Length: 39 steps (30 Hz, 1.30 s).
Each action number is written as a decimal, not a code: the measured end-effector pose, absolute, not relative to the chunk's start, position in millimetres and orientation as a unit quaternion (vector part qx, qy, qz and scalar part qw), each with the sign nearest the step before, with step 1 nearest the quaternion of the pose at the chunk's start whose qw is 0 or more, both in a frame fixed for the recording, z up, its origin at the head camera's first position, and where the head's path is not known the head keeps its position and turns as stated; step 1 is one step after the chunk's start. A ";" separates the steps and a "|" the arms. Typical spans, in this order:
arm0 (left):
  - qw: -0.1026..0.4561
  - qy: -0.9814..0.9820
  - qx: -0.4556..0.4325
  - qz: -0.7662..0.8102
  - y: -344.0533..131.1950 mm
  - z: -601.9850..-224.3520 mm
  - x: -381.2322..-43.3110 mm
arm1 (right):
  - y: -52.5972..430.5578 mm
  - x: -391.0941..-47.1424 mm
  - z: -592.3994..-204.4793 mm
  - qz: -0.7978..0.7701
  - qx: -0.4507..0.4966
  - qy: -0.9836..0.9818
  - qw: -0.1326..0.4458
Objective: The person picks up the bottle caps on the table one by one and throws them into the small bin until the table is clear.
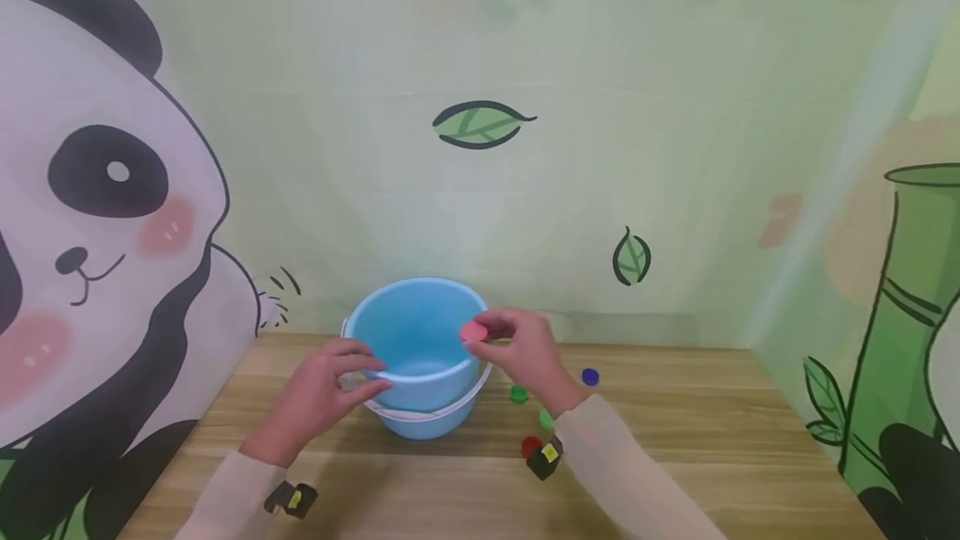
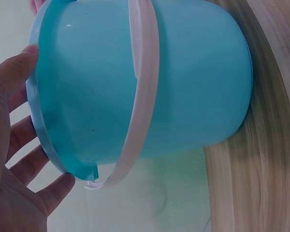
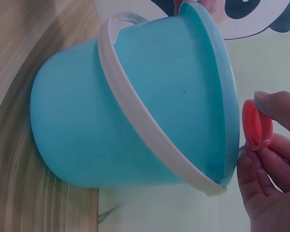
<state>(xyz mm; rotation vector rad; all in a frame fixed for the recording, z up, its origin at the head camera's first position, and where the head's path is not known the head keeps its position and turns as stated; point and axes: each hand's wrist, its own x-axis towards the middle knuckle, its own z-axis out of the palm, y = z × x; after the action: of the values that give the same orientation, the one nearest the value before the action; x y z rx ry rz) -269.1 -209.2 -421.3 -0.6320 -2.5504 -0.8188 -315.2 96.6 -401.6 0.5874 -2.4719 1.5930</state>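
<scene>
A light blue bucket (image 1: 438, 423) with a white handle (image 2: 144, 87) stands upright on the wooden table. My left hand (image 1: 318, 394) holds its near-left rim, the thumb on the outside and the fingers at the rim's edge. Over the right side of the rim, my right hand (image 1: 525, 348) pinches a pinkish-red bottle cap (image 3: 257, 124) between thumb and fingers. In the right wrist view the cap's hollow side shows, close to the bucket's rim. The white handle hangs down along the bucket's near side.
Right of the bucket lie several bottle caps: a dark green cap (image 1: 518, 394), a light green cap (image 1: 546, 419), a red cap (image 1: 531, 447) and a blue cap (image 1: 590, 377). The right forearm partly covers some. A printed panda backdrop (image 1: 480, 215) rises behind the table (image 1: 675, 440).
</scene>
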 end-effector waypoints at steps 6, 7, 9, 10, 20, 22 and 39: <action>0.191 -0.910 -0.223 -0.294 -209.3 -421.3 -269.0 | 87.2 -317.9 -402.3 0.516 0.202 -0.828 0.079; 0.192 -0.909 -0.223 -0.294 -209.4 -421.1 -268.9 | 85.5 -318.7 -401.9 0.515 0.206 -0.829 0.080; 0.192 -0.910 -0.221 -0.294 -209.7 -421.0 -268.6 | 82.0 -320.0 -400.1 0.513 0.209 -0.829 0.081; 0.193 -0.910 -0.221 -0.294 -209.8 -420.9 -268.4 | 80.1 -320.6 -399.1 0.512 0.210 -0.829 0.081; 0.201 -0.908 -0.226 -0.291 -211.9 -420.9 -267.6 | 61.8 -326.5 -393.6 0.495 0.213 -0.839 0.078; 0.202 -0.908 -0.227 -0.290 -212.4 -421.1 -267.8 | 59.0 -328.4 -394.2 0.495 0.219 -0.837 0.081; 0.202 -0.907 -0.228 -0.292 -208.8 -421.2 -267.5 | 53.1 -337.9 -394.2 0.465 0.224 -0.852 0.085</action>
<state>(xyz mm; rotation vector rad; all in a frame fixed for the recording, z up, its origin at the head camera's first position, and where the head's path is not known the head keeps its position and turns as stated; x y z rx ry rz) -267.5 -208.8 -421.2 -0.6368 -2.5321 -0.8158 -337.9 53.1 -394.2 0.6672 -2.5415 1.3856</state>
